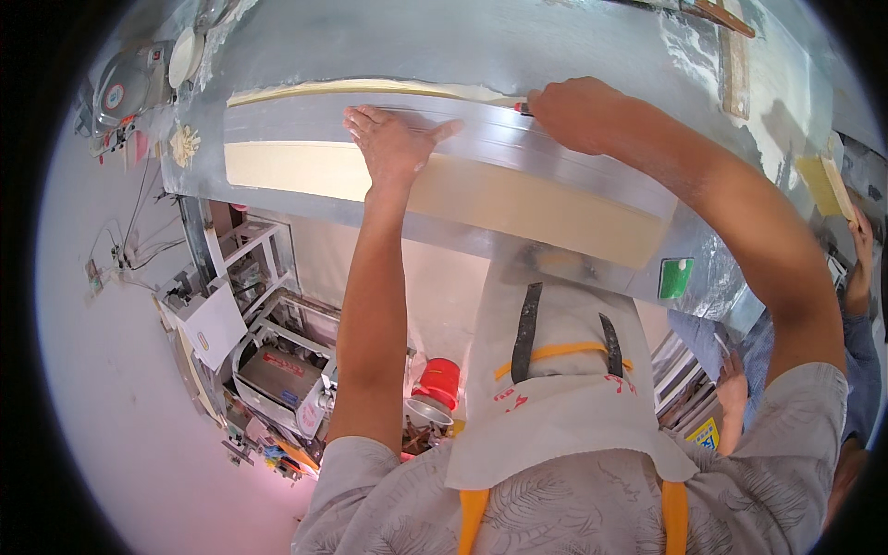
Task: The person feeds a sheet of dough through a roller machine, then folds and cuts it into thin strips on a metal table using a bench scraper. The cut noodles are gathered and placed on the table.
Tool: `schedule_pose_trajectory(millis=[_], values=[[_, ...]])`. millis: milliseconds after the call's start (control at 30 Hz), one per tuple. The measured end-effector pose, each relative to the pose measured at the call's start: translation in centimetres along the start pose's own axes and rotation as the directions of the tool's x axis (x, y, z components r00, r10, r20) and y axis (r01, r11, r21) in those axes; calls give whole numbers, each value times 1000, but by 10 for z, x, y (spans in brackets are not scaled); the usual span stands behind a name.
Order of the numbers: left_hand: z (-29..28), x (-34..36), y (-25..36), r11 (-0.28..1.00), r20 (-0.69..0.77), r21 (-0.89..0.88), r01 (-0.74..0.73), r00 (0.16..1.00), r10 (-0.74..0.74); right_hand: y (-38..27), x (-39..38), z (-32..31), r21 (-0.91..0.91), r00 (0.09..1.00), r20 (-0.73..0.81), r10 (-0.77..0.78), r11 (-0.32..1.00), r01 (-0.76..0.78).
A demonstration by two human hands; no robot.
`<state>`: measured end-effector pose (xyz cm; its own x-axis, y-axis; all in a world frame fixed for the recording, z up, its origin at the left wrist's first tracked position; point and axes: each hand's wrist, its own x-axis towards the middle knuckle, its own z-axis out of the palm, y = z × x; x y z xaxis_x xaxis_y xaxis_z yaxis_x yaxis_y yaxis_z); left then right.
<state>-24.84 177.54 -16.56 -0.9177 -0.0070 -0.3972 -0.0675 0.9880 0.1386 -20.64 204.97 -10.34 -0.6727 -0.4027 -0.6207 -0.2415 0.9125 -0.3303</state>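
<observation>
A long flat metal plate (305, 118) lies across a smooth cream sheet, which looks like dough (296, 168), on a grey metal worktop (444, 42). The sheet shows as a broad band along the plate's near side. A thin strip (370, 87) of it shows along the far side. My left hand (390, 146) rests flat on the plate, thumb and fingers spread. At the plate's far edge, my right hand (575, 113) is closed around a small tool with a red part (524, 108), perhaps a cutter; its tip is hard to make out.
Dough scraps (185, 144) lie at the left edge, near a scale (129, 88). At right are a green rectangular piece (675, 277), a wooden bar (733, 74) and another person's hand (861, 240) with a pale brush (821, 188). A red bucket (437, 381) stands below.
</observation>
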Motion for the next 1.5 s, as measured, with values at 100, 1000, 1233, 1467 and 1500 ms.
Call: schedule_pose_trajectory(millis=[100, 1000, 1233, 1467, 1500], values=[[-1, 1, 2, 1000, 9, -32, -2, 1000, 2, 9, -19, 3, -23, 999, 0, 35, 999, -35], [62, -92, 120, 997, -21, -70, -23, 1000, 22, 41, -45, 20, 62, 997, 60, -46, 997, 42], [68, -90, 121, 999, -21, -55, 1, 1000, -2, 70, -80, 38, 40, 998, 63, 17, 999, -20], [65, -91, 125, 1000, 7, -23, 16, 1000, -16, 96, -114, 54, 67, 999, 44, 27, 997, -30], [65, -91, 126, 1000, 8, -18, 13, 1000, -13, 101, -118, 59, 60, 999, 35, 25, 998, -28]])
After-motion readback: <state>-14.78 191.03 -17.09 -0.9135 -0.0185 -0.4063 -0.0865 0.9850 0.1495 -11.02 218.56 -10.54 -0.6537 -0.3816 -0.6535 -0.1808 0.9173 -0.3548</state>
